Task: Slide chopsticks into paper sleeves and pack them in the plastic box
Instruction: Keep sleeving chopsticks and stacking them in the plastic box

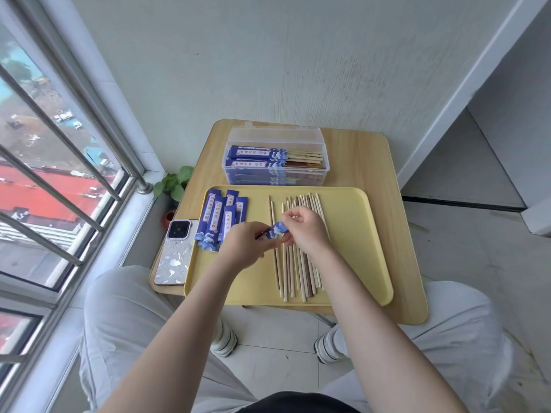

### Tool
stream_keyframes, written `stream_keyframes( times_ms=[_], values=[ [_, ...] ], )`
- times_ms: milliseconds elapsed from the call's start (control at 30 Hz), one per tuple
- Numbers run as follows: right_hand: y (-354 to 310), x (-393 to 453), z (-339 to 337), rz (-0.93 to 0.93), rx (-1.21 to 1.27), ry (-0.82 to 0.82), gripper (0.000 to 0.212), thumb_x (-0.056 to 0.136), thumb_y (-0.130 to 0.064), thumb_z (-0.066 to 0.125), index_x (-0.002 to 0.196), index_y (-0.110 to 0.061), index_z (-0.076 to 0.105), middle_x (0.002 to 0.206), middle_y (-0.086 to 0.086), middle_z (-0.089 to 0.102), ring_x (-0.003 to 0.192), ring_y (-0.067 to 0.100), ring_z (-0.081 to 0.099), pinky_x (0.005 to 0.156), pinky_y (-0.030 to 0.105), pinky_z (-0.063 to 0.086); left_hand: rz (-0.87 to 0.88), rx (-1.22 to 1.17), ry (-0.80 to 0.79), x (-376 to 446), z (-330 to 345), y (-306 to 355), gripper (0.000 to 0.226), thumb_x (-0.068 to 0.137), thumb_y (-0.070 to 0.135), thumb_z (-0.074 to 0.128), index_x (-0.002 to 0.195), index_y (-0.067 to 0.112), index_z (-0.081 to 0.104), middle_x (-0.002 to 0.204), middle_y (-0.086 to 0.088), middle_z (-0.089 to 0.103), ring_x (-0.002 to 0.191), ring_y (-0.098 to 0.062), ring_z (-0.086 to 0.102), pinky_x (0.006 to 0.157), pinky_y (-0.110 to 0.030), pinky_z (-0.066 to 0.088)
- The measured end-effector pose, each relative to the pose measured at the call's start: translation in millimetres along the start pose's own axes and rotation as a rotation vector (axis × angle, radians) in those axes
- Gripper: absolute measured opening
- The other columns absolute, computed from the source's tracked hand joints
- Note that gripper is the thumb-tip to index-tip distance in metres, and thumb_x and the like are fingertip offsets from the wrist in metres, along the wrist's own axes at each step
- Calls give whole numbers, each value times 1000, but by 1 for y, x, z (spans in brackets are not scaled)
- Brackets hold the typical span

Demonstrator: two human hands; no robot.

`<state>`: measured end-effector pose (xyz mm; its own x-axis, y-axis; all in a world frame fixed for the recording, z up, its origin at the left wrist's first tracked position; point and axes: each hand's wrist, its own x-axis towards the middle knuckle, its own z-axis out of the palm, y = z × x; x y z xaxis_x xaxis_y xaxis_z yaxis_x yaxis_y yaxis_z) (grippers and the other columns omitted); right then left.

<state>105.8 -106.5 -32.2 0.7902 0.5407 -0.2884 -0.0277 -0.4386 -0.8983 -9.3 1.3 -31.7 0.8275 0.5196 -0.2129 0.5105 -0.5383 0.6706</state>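
While plastic box (277,162) at desk rear already holds many sleeved pairs, we judge task partly done. Left hand (243,244) and right hand (304,229) both pinch one paper sleeve (277,229) above tray (351,222). Loose chopsticks (298,263), spare sleeves (219,217) remain unpacked.

A blue paper sleeve (275,230) with white wave print is held slanted above the yellow tray (351,234), pinched between the left hand (244,244) and right hand (304,229). Loose chopsticks (298,269), mostly pale wood with a few dark ones, lie side by side on the tray's right half. Empty sleeves (219,217) overlap on its left half. The clear plastic box (275,158), lid open, holds sleeved chopsticks lying lengthwise.
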Motion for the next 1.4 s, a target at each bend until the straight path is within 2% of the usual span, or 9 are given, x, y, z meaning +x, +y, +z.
stream_keyframes(
  times_ms=[267,467,667,800,867,1033,1200,1333,1400],
  values=[
    [18,-17,29,-37,-726,-80,20,94,-30,65,100,-13,59,94,2,61,82,21,59,63,30,41,-332,-527,153,-7,14,-18,18,91,27,73,91,9,71,80,-8,74,54,-18,69,52,-24,56],
    [6,-18,34,-30,-803,-69,19,92,-26,63,88,-10,54,87,5,55,79,25,58,62,31,43,-404,-599,152,-8,23,-23,26,91,25,73,82,1,73,69,-10,72,51,-18,64,53,-26,56],
    [2,-19,35,-30,-828,-67,22,93,-24,60,98,-3,63,94,9,61,83,27,60,64,30,43,-417,-589,167,-5,25,-25,27,91,27,73,81,1,73,65,-6,71,51,-19,64,59,-31,59],
    [3,-13,27,74,-627,-76,24,89,-27,64,76,-11,52,73,3,52,62,19,51,53,26,38,-405,-559,156,-6,23,-23,25,91,28,72,85,4,73,71,-6,72,51,-16,64,55,-25,57],
    [2,-12,15,144,-429,-110,17,86,-22,62,75,-10,58,65,4,58,52,15,52,50,23,41,-372,-544,156,-6,21,-21,22,91,28,72,89,7,72,75,-5,74,54,-14,66,55,-24,56],
    [-7,-8,-11,194,-13,-174,16,83,-3,56,98,-7,61,78,8,70,50,12,53,44,24,37,-270,-493,131,-1,16,-12,17,92,22,70,104,12,63,85,-6,74,60,-15,70,57,-28,55],
    [-23,-10,-28,74,90,-184,62,84,2,56,132,-37,45,87,15,70,55,14,52,43,22,38,-259,-467,78,3,14,-1,23,92,10,63,112,15,53,82,-9,69,56,-17,66,58,-29,56],
    [-33,-14,-39,-47,198,-220,29,90,0,57,111,-15,71,89,16,71,57,16,56,47,24,40,-258,-459,51,3,13,1,14,93,4,58,98,12,48,82,-14,65,52,-20,65,51,-28,55],
    [-41,-15,-41,-71,271,-239,21,95,-2,54,104,-7,72,91,16,75,64,23,64,51,25,46,-256,-443,44,3,14,1,13,93,4,57,92,11,45,79,-14,62,49,-20,62,50,-29,53]
  ],
)
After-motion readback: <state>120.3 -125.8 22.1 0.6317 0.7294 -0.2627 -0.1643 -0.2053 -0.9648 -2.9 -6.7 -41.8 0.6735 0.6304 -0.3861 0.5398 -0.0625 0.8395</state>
